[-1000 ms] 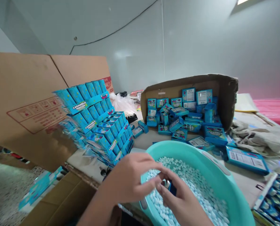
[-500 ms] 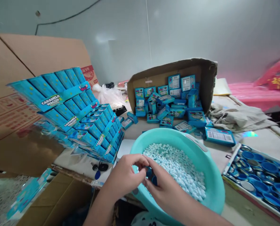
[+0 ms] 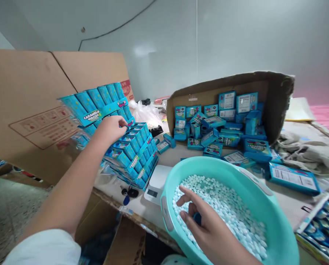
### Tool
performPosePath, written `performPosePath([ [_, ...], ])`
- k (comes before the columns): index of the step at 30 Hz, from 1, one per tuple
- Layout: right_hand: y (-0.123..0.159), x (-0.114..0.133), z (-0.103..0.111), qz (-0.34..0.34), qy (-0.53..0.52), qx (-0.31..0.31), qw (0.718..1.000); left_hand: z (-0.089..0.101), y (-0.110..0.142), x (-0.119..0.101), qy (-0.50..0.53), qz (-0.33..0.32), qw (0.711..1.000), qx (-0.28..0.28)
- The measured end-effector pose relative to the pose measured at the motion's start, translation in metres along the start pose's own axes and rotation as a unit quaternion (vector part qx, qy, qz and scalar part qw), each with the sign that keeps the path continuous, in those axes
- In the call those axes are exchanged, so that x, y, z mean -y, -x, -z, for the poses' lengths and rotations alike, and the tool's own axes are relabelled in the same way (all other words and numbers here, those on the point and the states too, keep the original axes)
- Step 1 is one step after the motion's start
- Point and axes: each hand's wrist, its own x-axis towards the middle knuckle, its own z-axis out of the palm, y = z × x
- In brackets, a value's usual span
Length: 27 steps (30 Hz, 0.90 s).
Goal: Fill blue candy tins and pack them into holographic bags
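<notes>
Over the teal basin [image 3: 280, 228] of pale candies [image 3: 225, 198], the right hand [image 3: 205, 224] curls loosely around a small blue cap [image 3: 197, 218]. Beyond, the left hand [image 3: 114, 127] pinches something mostly hidden at the stacked blue boxes [image 3: 133, 147].

Teal basin [image 3: 280, 228], pale blue-white candies [image 3: 233, 206], blue boxes [image 3: 254, 145] with green-white lettering, brown cardboard [image 3: 20, 81] printed red, white scale [image 3: 160, 175]
</notes>
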Motion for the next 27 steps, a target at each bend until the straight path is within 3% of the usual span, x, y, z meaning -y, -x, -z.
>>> performPosePath([
  [5,-0.002,-0.007,0.002,-0.004,-0.006,-0.002,1.000,-0.023,-0.032,0.019,-0.052,-0.008,0.995,0.087],
  [12,-0.003,-0.014,0.000,0.013,0.001,0.023,1.000,-0.026,-0.026,0.019,-0.190,-0.099,0.971,0.101],
  [15,-0.002,-0.012,0.001,0.010,0.000,0.018,1.000,-0.028,-0.014,0.020,-0.170,-0.115,0.973,0.105],
  [24,-0.006,-0.009,0.003,0.042,0.005,0.012,0.999,-0.028,0.004,0.020,-0.070,-0.119,0.989,0.045],
  [27,-0.005,-0.008,0.003,0.028,0.005,0.006,1.000,-0.024,0.005,0.019,-0.048,-0.070,0.994,0.074],
])
